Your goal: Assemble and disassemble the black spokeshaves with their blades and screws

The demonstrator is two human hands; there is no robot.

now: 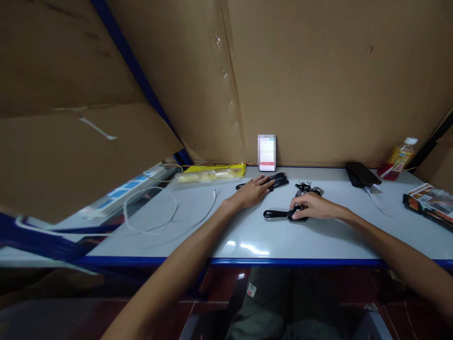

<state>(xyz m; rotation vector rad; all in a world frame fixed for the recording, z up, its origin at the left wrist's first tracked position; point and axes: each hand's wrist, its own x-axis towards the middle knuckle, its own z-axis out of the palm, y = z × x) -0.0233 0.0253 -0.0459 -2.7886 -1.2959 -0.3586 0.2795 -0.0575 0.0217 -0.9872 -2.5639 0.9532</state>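
My left hand (252, 192) lies flat over a bunch of black handled tools (280, 179), with its fingers stretched out on top of them. To the right, my right hand (310, 206) has its fingers closed on the thicker end of a black tool with a rounded handle (275, 214). That handle points left along the tabletop, and much of the thick end is hidden under the fingers. Just behind my right hand sits a small heap of black parts with shiny metal bits (304, 187), partly covered by the hand.
A lit phone (266, 153) leans on the cardboard wall (304, 85). Yellow packaging (212, 172) and a white cable (177, 208) lie left, beside a power strip (120, 191). At right are a dark device (361, 174), a bottle (403, 153) and an orange-black package (430, 203).
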